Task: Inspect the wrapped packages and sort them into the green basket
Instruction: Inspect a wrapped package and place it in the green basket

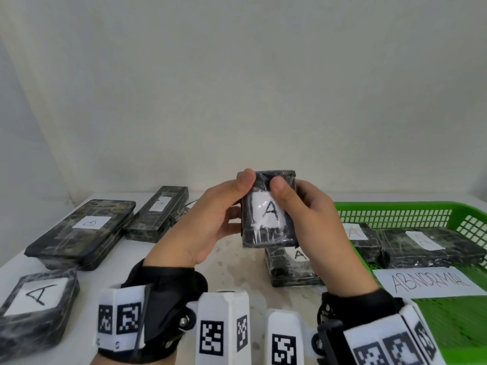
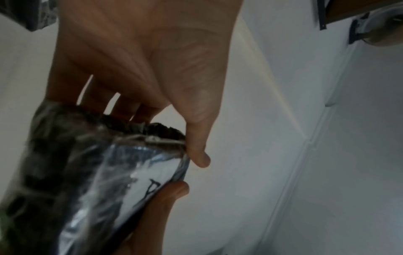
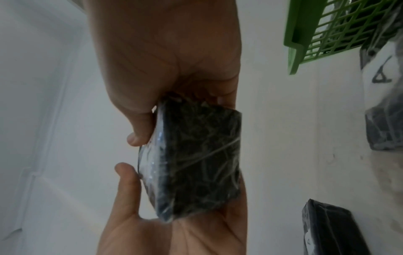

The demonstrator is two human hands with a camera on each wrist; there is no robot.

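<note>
A small black package (image 1: 268,212) wrapped in clear film, with a white label marked A, is held upright above the table. My left hand (image 1: 210,219) grips its left side, thumb on the top corner. My right hand (image 1: 308,214) grips its right side, thumb on the front near the label. The left wrist view shows the package (image 2: 91,172) pinched between my left thumb and fingers. The right wrist view shows its dark side face (image 3: 200,160) between both hands. The green basket (image 1: 395,209) stands to the right with two A packages (image 1: 427,246) inside.
On the white table lie a large B package (image 1: 84,230), a long A package (image 1: 158,212) behind it, an A package (image 1: 37,304) at the near left and another A package (image 1: 292,264) under my hands. A paper reading ABNORMAL (image 1: 429,281) lies in the basket.
</note>
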